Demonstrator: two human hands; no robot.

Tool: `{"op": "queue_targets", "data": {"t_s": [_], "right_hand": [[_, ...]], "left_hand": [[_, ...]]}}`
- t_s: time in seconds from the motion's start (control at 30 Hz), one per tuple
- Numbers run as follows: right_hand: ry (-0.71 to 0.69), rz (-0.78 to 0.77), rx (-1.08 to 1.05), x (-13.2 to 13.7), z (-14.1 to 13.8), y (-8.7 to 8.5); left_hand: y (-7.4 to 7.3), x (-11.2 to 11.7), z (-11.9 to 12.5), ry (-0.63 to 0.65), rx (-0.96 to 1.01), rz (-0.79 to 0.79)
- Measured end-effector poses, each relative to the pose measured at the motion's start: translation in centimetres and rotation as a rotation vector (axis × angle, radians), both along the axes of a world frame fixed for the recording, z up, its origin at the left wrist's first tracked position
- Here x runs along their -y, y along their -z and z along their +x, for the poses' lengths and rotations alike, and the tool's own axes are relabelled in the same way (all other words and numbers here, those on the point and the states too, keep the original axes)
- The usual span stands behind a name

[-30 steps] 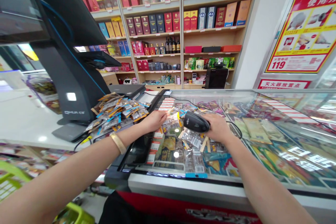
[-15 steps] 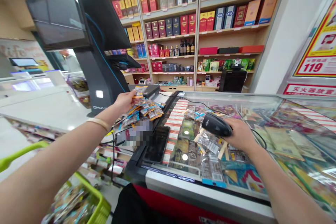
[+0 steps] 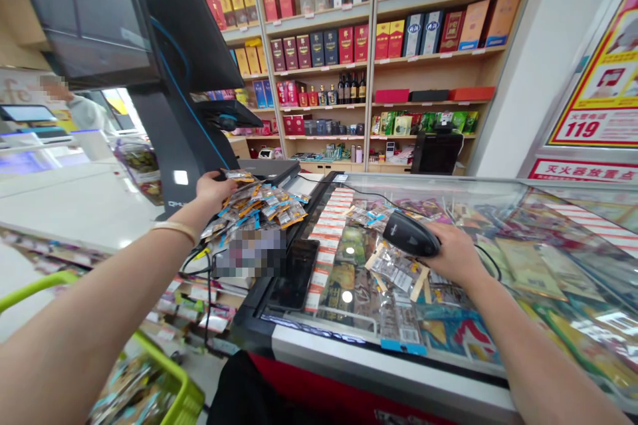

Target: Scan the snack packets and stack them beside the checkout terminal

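My left hand [image 3: 214,191] is at the far left of a heap of small snack packets [image 3: 264,204], below the till's screen stand. Its fingers are closed at a snack packet [image 3: 242,178] with orange edging, partly hidden by the hand. In my right hand [image 3: 456,252] is a black handheld barcode scanner [image 3: 409,235], its head pointing left above the freezer's glass top. Under and in front of the scanner lie clear snack packets [image 3: 397,269], one with a blue edge [image 3: 403,322].
A black phone [image 3: 295,273] lies beside a strip of price labels [image 3: 329,239] on the chest freezer. The dark till monitor [image 3: 100,20] rises at left. Below it, a green basket [image 3: 184,392] holds more packets. Shelves of boxes [image 3: 319,50] stand behind; a person [image 3: 90,116] is far left.
My left hand has moved left and slightly down across the heap, the packet at its fingers shifting with it. My right hand keeps the scanner nearly still. The view has turned slightly right.
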State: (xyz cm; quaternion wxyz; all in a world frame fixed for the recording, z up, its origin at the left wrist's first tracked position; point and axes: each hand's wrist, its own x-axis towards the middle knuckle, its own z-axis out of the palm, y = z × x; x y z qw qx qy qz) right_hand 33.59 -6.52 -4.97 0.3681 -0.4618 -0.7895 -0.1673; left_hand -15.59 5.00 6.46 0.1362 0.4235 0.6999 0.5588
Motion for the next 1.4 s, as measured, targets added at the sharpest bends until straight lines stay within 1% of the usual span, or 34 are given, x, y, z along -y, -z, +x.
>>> {"op": "queue_targets", "data": {"t_s": [0.07, 0.1, 0.13, 0.17, 0.2, 0.23, 0.27, 0.3, 0.33, 0.4, 0.47, 0.5, 0.53, 0.57, 0.6, 0.67, 0.77, 0.83, 0.9, 0.97, 1.07, 1.17, 1.27, 1.33, 1.4], "right_hand": [[0.007, 0.006, -0.003, 0.0, 0.0, -0.1], [0.011, 0.009, -0.004, 0.0, 0.0, -0.1], [0.016, 0.013, -0.006, 0.0, -0.1, -0.2], [0.018, 0.018, -0.008, 0.1, -0.1, -0.3], [0.020, 0.022, -0.011, 0.1, -0.1, -0.3], [0.020, 0.026, -0.018, 0.1, -0.2, -0.4], [0.019, 0.028, -0.022, 0.1, -0.2, -0.5], [0.021, 0.021, -0.027, 0.1, -0.3, -0.5], [0.022, 0.012, -0.031, 0.1, -0.3, -0.5], [0.031, -0.008, -0.040, 0.1, -0.3, -0.6], [0.040, -0.013, -0.048, 0.1, -0.3, -0.6], [0.041, -0.011, -0.051, 0.1, -0.4, -0.6], [0.040, -0.010, -0.055, 0.2, -0.4, -0.6], [0.039, -0.009, -0.057, 0.2, -0.4, -0.6], [0.039, -0.012, -0.059, 0.2, -0.4, -0.6], [0.039, -0.023, -0.063, 0.2, -0.4, -0.7], [0.034, -0.038, -0.069, 0.1, -0.4, -0.8], [0.021, -0.042, -0.077, 0.2, -0.5, -0.8], [0.013, -0.042, -0.087, 0.2, -0.6, -0.9], [0.010, -0.043, -0.092, 0.3, -0.7, -1.0], [0.004, -0.044, -0.082, 0.4, -0.8, -1.1], [-0.010, -0.043, -0.060, 0.5, -0.9, -1.2], [-0.028, -0.064, -0.046, 0.7, -1.2, -1.4], [-0.054, -0.100, -0.033, 0.9, -1.6, -1.6], [-0.088, -0.145, -0.006, 1.2, -2.0, -1.7]], "left_hand": [[0.1, 0.3, 0.0, -0.115, -0.103, -0.060], [0.0, 0.5, 0.1, -0.175, -0.137, -0.076], [-0.1, 0.9, 0.3, -0.219, -0.211, -0.074], [-0.1, 1.2, 0.7, -0.243, -0.296, -0.047], [-0.1, 1.5, 1.3, -0.238, -0.380, 0.003], [-0.1, 1.9, 2.1, -0.199, -0.461, 0.067], [0.2, 2.3, 3.1, -0.128, -0.542, 0.128], [0.5, 2.7, 4.4, -0.026, -0.619, 0.175], [1.0, 3.2, 6.0, 0.112, -0.680, 0.197], [2.4, 4.6, 9.5, 0.461, -0.767, 0.164], [4.2, 6.3, 13.3, 0.859, -0.790, 0.134], [5.1, 7.1, 15.0, 1.022, -0.824, 0.145], [6.0, 7.9, 16.7, 1.156, -0.853, 0.156], [6.8, 8.5, 18.2, 1.252, -0.881, 0.154], [7.5, 8.9, 19.5, 1.315, -0.904, 0.148], [8.7, 9.2, 21.6, 1.385, -0.942, 0.148], [9.5, 8.8, 23.4, 1.446, -0.975, 0.189], [9.5, 8.5, 23.8, 1.469, -0.998, 0.206], [9.2, 8.5, 23.7, 1.448, -1.024, 0.196], [8.8, 8.7, 23.3, 1.393, -1.031, 0.177], [8.4, 9.0, 22.0, 1.318, -0.986, 0.161], [8.6, 8.9, 20.4, 1.261, -0.953, 0.152], [8.7, 8.5, 19.1, 1.199, -0.978, 0.144], [8.5, 8.3, 18.5, 1.144, -1.001, 0.171], [7.9, 8.2, 18.1, 1.071, -1.026, 0.220]]}}
